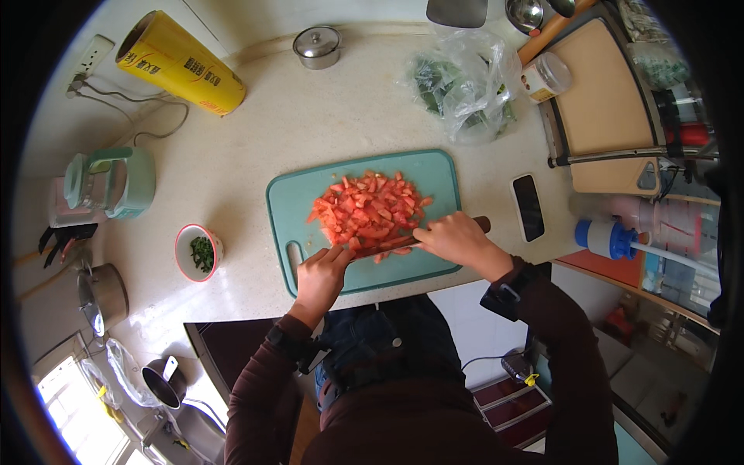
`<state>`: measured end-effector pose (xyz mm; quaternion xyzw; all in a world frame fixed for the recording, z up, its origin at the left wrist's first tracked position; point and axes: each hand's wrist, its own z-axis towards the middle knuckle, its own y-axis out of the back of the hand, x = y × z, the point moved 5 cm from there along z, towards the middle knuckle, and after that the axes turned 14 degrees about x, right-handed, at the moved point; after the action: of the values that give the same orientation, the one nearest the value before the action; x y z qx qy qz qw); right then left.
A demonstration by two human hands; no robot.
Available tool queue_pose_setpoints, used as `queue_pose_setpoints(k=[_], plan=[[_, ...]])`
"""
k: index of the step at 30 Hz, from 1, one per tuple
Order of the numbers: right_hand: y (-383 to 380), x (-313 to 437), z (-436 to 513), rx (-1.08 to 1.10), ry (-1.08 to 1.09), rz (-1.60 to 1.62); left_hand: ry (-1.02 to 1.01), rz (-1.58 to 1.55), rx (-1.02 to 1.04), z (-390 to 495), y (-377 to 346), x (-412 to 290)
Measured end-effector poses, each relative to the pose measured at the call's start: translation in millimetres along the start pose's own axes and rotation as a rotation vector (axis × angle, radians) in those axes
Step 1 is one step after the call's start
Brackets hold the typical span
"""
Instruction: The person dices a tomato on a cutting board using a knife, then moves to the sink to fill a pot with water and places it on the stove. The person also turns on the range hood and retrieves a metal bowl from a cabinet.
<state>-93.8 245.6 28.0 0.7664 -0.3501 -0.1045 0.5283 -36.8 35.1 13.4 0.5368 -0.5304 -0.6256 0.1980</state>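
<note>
A pile of chopped red tomato [372, 203] covers the middle of a green cutting board [444, 174], with a few pieces near the front edge. A kitchen knife [482, 224] lies across the near side of the pile, its blade partly hidden by tomato. My right hand [456, 241] grips it where the brown handle meets the blade, and the handle's end sticks out past the hand. At the blade's other end, my left hand [322, 276] has its fingers curled over the tip, beside the board's handle slot.
Left of the board stands a red-rimmed cup [181, 256] of chopped greens. A phone [528, 208] lies to the right. Behind are a plastic bag of leafy greens [465, 87], a small lidded steel pot [318, 49] and a yellow cling-film roll [186, 64]. A pale green pitcher [131, 180] stands far left.
</note>
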Motion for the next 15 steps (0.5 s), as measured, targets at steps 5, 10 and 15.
queue_pose_setpoints(k=[5, 10, 15], plan=[[4.7, 4.4, 0.4, -0.085, 0.02, 0.048, 0.019, -0.019, -0.065, -6.1, 24.8, 3.6], [7.8, 5.5, 20.0, -0.07, 0.026, 0.071, 0.077, 0.012, 0.006, -0.2, 15.3, 20.5], [18.0, 11.2, 25.6, -0.013, 0.035, 0.079, 0.061, -0.032, -0.035, -5.8, 5.2, 31.7]])
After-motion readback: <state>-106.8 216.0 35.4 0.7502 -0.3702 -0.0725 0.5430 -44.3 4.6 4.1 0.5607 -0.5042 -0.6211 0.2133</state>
